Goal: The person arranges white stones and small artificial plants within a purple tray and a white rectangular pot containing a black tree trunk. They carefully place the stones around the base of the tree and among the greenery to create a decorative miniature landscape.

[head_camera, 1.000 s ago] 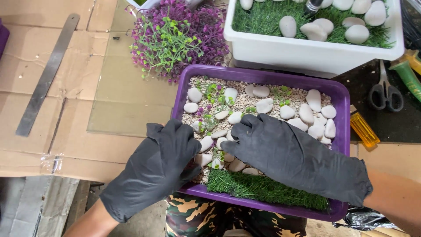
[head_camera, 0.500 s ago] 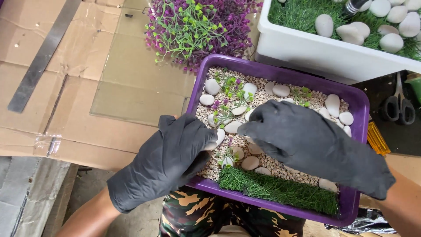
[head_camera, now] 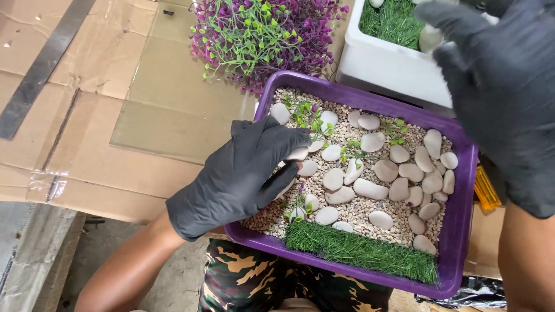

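Black-gloved left hand [head_camera: 243, 176] rests curled on the pebbles [head_camera: 370, 173] at the purple tray [head_camera: 462, 231]'s left side, gripping nothing visible. The right hand [head_camera: 503, 98] hovers open, empty, over the white tub [head_camera: 393, 66] beyond.

The gloved left hand [head_camera: 245, 176] lies low and near, palm down, fingers loosely curled; the gloved right hand [head_camera: 503, 92] is raised far right, fingers spread.

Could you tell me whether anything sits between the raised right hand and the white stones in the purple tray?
Nothing visible does. The right hand is up over the white tub, and the stones in the purple tray lie uncovered below it. The left hand rests only on the tray's left side.
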